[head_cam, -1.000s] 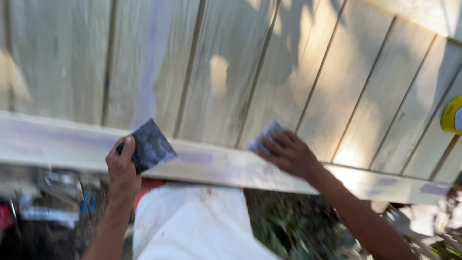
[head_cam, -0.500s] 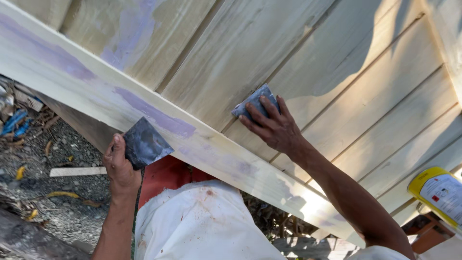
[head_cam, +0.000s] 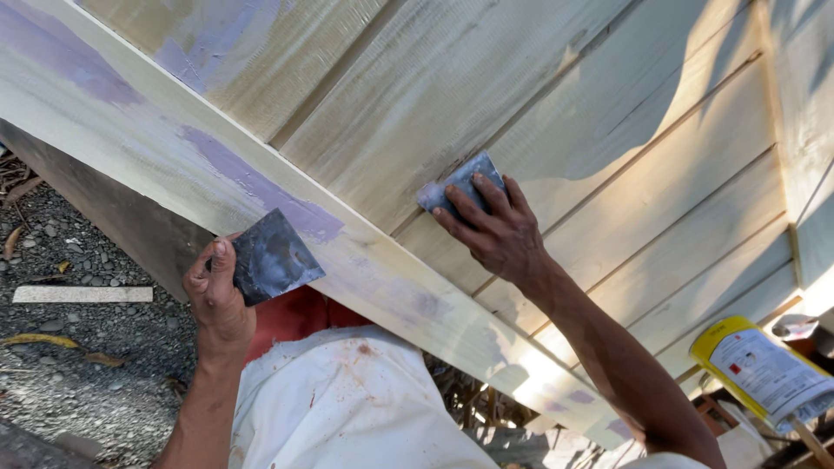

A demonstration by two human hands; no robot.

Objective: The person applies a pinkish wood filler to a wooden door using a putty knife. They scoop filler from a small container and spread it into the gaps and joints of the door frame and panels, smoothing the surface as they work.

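Grey sanding pad point(head_cam: 460, 187) pressed flat on the pale wooden planks point(head_cam: 556, 95) under the right hand point(head_cam: 495, 230), fingers spread over it; it sits slightly lower right than 0.5 s ago. Left hand point(head_cam: 217, 295) grips a dark square scraper plate point(head_cam: 272, 256) against the painted trim board point(head_cam: 156, 165) with purple filler patches, much as before. Yellow can point(head_cam: 760, 369) at right.

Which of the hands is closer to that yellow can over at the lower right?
The right. The right hand presses a grey pad on the wooden boards, still well apart from the yellow can. The left hand, holding a dark square scraper, is farther away.
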